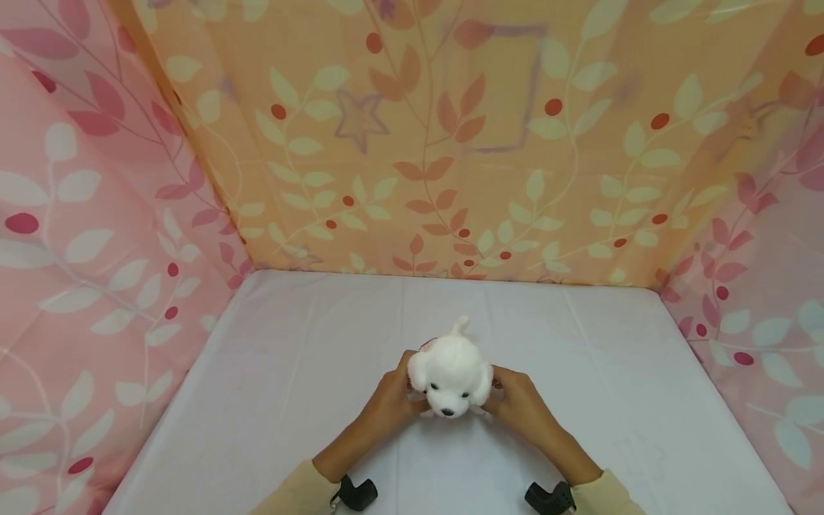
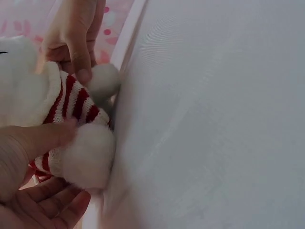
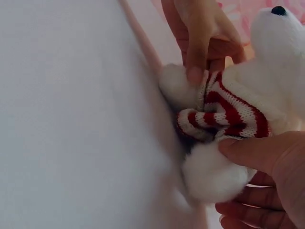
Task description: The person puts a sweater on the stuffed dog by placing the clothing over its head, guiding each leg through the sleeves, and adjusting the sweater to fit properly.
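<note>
A white plush dog (image 1: 453,368) with floppy ears, dark eyes and a black nose faces me on the white table. It wears a red-and-white striped knit sweater (image 3: 238,112). My left hand (image 1: 394,395) holds one side of it; in the left wrist view that thumb lies over a fluffy front paw (image 2: 90,155), with fingers below. On the other side, my right hand (image 1: 524,402) grips the dog the same way, its thumb by the other front paw (image 3: 214,172) and sweater edge. Both paws are at the tabletop. The dog's underside is hidden.
White cloth covers the table (image 1: 290,343). An orange leaf-patterned curtain (image 1: 418,143) hangs behind it, with pink leaf-patterned curtains (image 1: 96,250) along both sides. Black devices (image 1: 357,493) are strapped at both wrists, beside beige sleeves (image 1: 296,493).
</note>
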`<move>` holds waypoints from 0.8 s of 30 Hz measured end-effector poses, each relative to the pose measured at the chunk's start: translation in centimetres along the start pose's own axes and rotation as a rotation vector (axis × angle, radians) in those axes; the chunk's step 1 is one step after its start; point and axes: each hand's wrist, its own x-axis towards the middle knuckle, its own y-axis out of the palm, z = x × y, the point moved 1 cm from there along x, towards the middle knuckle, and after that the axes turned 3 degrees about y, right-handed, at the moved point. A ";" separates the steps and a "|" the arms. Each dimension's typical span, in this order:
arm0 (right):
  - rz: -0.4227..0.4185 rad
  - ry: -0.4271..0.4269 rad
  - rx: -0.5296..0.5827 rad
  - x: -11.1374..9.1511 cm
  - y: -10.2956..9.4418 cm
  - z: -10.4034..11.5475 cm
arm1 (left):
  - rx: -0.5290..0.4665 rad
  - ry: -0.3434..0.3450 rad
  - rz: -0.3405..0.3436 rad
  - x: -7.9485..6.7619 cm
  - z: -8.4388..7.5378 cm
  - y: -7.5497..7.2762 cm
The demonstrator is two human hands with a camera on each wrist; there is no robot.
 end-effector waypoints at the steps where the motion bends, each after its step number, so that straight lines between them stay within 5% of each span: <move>1: -0.007 -0.005 -0.002 -0.1 0.1 0.0 | 0.005 0.007 0.006 0.0 0.0 0.0; 9: -0.002 0.052 0.003 0.0 0.8 0.7 | 0.125 0.010 0.018 0.7 -0.2 0.1; 14: -0.007 -0.021 -0.097 0.4 0.9 1.0 | 0.217 0.016 0.046 1.0 -0.2 -0.2; 19: 0.028 -0.023 -0.014 0.5 1.2 1.0 | 0.234 0.032 0.032 0.7 0.2 -0.1; 24: 0.068 0.066 0.056 0.4 1.3 1.2 | 0.268 0.005 0.031 0.6 0.5 -0.2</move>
